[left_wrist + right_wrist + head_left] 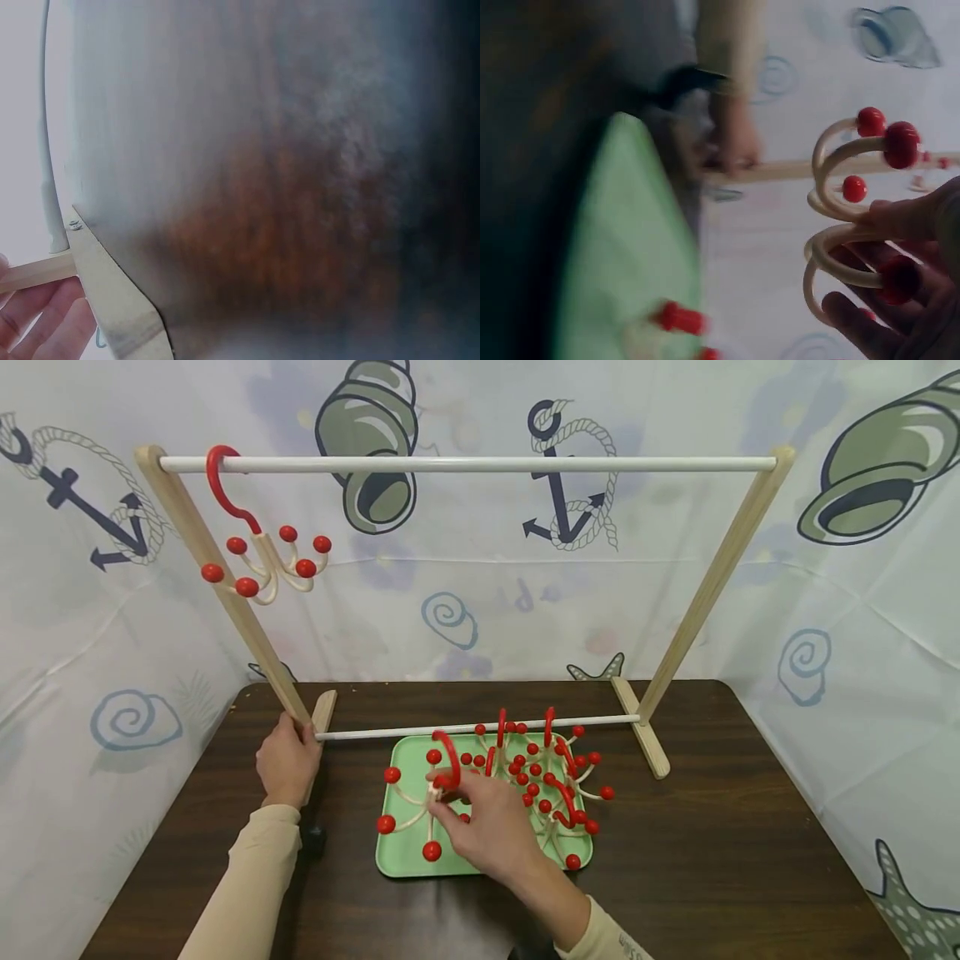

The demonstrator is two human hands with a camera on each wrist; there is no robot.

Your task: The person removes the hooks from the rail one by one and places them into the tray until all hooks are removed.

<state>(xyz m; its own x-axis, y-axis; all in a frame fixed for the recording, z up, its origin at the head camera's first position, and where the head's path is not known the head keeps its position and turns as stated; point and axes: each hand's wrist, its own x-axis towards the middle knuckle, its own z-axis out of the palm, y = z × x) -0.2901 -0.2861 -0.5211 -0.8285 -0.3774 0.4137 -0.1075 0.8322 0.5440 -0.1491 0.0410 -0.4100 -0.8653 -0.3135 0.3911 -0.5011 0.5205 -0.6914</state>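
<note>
My left hand (288, 760) grips the lower end of the rack's left wooden post (225, 585); in the left wrist view its fingers (56, 330) lie behind the wood. With thumb and fingers, my right hand (491, 822) pinches the stem of a red-hooked hanger (447, 760), whose curved cream prongs end in red balls. This hanger is over the left part of a green tray (397, 862), its hook upward. In the right wrist view its prongs (829, 180) show in front of the fingers. Several similar hangers (551, 777) crowd the tray's right side.
Another hanger (266, 560) hangs from the left end of the white top rod (480, 464). A lower white rod (375, 732) runs behind the tray between the rack's feet. The right post (716, 577) leans outward. Patterned cloth surrounds the dark wooden table (712, 860).
</note>
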